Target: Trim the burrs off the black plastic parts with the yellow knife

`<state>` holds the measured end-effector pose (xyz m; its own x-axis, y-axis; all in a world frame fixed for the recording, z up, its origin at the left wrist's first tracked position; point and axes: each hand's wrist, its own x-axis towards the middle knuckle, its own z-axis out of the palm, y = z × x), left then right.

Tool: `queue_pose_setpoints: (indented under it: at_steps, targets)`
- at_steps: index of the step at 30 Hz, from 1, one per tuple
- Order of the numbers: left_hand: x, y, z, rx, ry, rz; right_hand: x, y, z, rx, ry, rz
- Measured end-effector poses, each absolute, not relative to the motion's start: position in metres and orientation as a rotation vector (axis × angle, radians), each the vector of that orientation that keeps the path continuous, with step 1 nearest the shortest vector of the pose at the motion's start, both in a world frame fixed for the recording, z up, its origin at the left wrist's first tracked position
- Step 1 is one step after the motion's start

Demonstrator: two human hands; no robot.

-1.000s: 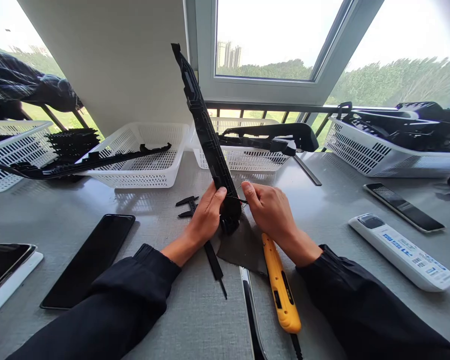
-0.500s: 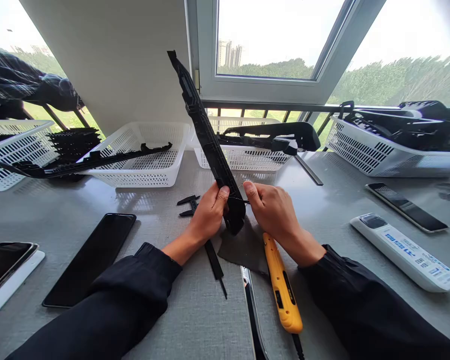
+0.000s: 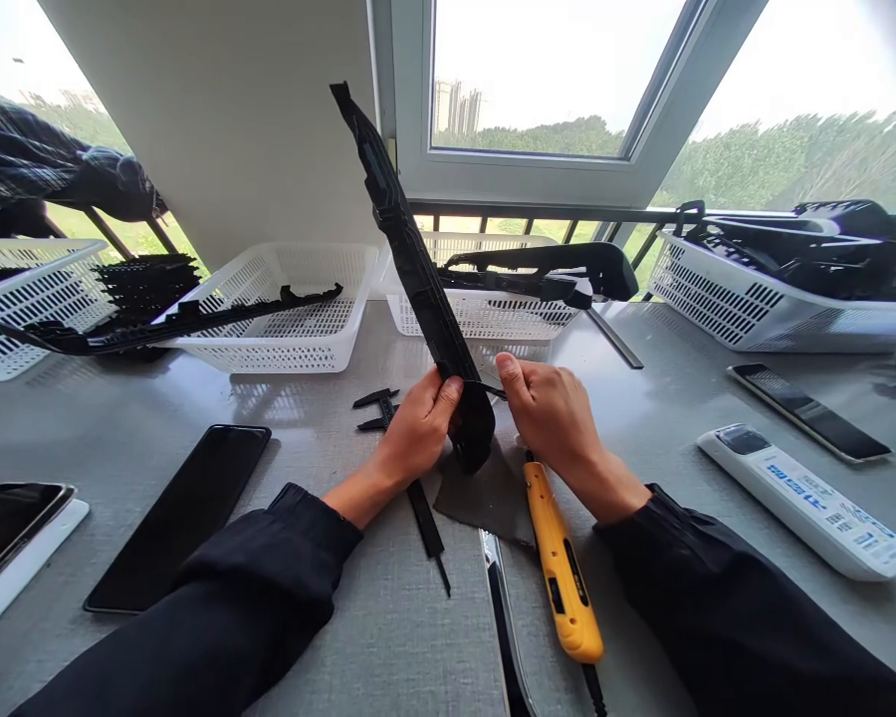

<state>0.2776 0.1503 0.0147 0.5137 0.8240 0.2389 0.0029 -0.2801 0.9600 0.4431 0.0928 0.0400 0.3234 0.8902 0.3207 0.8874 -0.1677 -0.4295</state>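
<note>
Decent lane between the black phone (image 3: 183,518) and the caliper (image 3: 425,520), but the left sleeve (image 3: 269,558) plugs the near end. Wide gap from the right hand (image 3: 557,413) over to the white device (image 3: 806,503). Yellow tool (image 3: 563,568) crowds that wrist, and the long black part (image 3: 418,289) blocks the middle.

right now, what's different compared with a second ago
The right hand has shifted slightly right and up. The left hand edged right, holding the black part, whose lower end went along. Neither grip visibly changed. The yellow tool and caliper stayed put.
</note>
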Motion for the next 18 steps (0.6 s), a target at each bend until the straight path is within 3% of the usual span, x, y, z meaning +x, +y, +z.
queue_pose_setpoints:
  at_steps: [18]
  targets:
    - [0.2736, 0.147, 0.0198, 1.639, 0.674, 0.913, 0.4415, 0.0925, 0.0447, -2.079, -1.56, 0.014]
